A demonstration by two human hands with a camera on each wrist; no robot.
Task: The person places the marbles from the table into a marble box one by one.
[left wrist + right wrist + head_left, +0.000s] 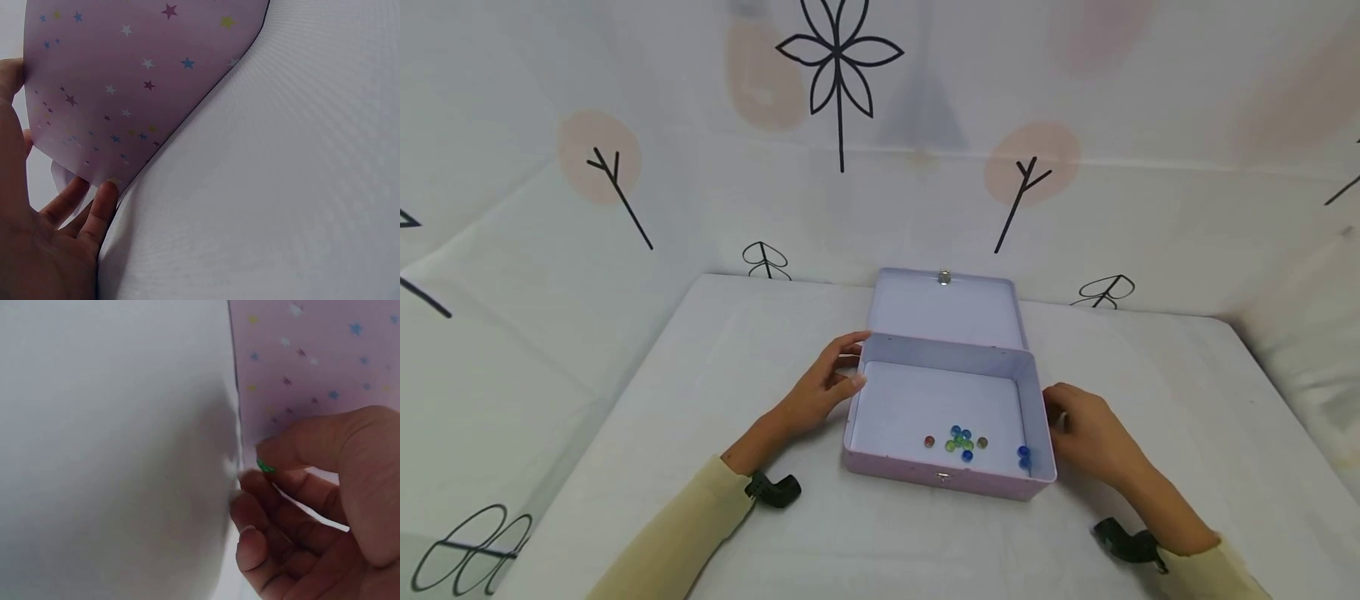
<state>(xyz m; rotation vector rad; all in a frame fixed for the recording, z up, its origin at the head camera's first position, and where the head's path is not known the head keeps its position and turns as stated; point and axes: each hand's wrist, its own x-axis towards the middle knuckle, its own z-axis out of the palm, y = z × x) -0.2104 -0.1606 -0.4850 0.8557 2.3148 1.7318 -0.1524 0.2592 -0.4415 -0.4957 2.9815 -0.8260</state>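
A lilac tin box stands with its lid swung back. Several glass marbles in blue, green and reddish tones lie on its floor, two blue ones in the right front corner. My left hand rests against the box's left side, its fingers spread along the star-printed wall. Just outside the right wall is my right hand. Between thumb and forefinger it pinches a small green marble, mostly hidden by the fingertips.
A white cloth covers the table. Behind it hangs a white sheet printed with plant drawings. Black wrist cameras sit on both forearms, near the sleeve cuffs.
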